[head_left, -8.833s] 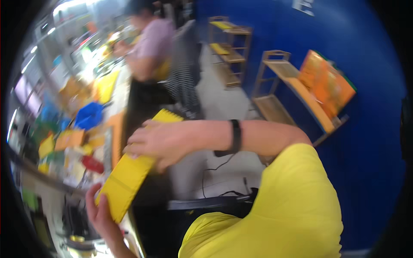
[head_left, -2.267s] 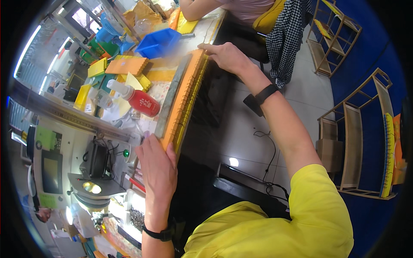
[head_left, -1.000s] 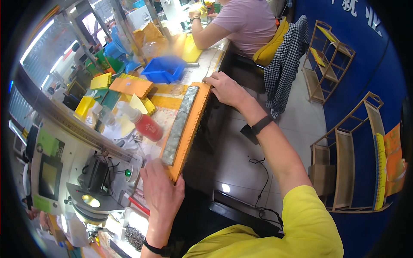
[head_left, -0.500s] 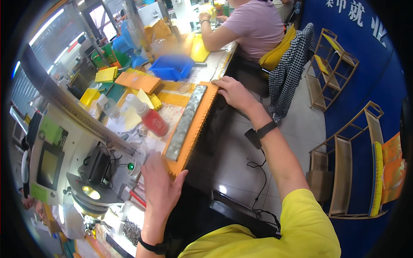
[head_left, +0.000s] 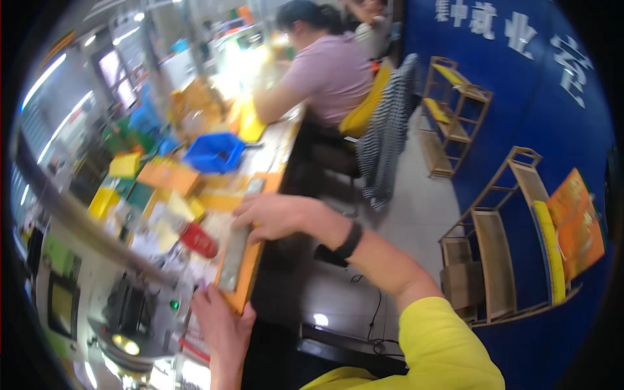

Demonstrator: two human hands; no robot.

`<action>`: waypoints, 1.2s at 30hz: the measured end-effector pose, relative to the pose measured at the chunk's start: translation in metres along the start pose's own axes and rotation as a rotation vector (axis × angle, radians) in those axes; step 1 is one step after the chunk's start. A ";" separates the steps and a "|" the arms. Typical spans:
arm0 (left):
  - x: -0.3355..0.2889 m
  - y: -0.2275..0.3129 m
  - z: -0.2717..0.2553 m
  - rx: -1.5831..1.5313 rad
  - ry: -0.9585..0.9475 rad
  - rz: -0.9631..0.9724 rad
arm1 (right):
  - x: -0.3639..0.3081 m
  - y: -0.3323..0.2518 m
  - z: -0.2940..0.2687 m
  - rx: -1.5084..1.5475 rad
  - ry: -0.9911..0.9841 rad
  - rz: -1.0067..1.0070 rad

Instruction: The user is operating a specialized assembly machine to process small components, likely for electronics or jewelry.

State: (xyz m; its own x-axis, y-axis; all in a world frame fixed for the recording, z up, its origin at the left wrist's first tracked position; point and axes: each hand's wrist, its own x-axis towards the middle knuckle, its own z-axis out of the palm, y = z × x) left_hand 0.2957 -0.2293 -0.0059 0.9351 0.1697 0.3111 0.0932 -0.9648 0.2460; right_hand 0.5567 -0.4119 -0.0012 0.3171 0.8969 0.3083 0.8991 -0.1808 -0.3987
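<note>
At the bench edge lies a long orange board (head_left: 246, 286) with a toothed edge, running away from me. A flat grey bar (head_left: 233, 263) rests along its top. My left hand (head_left: 224, 331) is closed on the board's near end, its thumb to the right and its fingers to the left. Across the bar, towards its far part, my right hand (head_left: 276, 216) reaches with bent fingers over the left side and the thumb near the right. It covers part of the bar. A red bottle (head_left: 199, 240) with a pale top is beside the bar on the left, blurred.
A blue bin (head_left: 214, 153) and an orange block-like stack (head_left: 168, 177) are farther along the bench. Microscope-like equipment (head_left: 123, 344) stands at the near left. A person in a pink top (head_left: 335, 78) sits beyond. Wooden racks (head_left: 494, 260) line the blue wall.
My right hand has moved from the board's far end nearer, over the grey bar. My left hand stays at the near end. The whole view has shifted, with the bench now lower and further left.
</note>
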 end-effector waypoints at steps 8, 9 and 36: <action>0.005 0.006 0.008 -0.014 -0.007 -0.011 | 0.008 0.000 -0.014 -0.131 -0.169 0.190; 0.006 0.006 0.009 -0.022 0.000 -0.008 | 0.007 0.001 -0.013 -0.135 -0.164 0.190; 0.006 0.014 0.015 -0.018 0.040 -0.063 | -0.049 0.101 0.008 -0.274 0.558 0.322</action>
State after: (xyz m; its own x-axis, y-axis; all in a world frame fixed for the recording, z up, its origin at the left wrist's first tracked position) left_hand 0.3078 -0.2451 -0.0142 0.9134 0.2378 0.3305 0.1445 -0.9482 0.2828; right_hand 0.6295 -0.4712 -0.0632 0.6221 0.4534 0.6383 0.7549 -0.5636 -0.3355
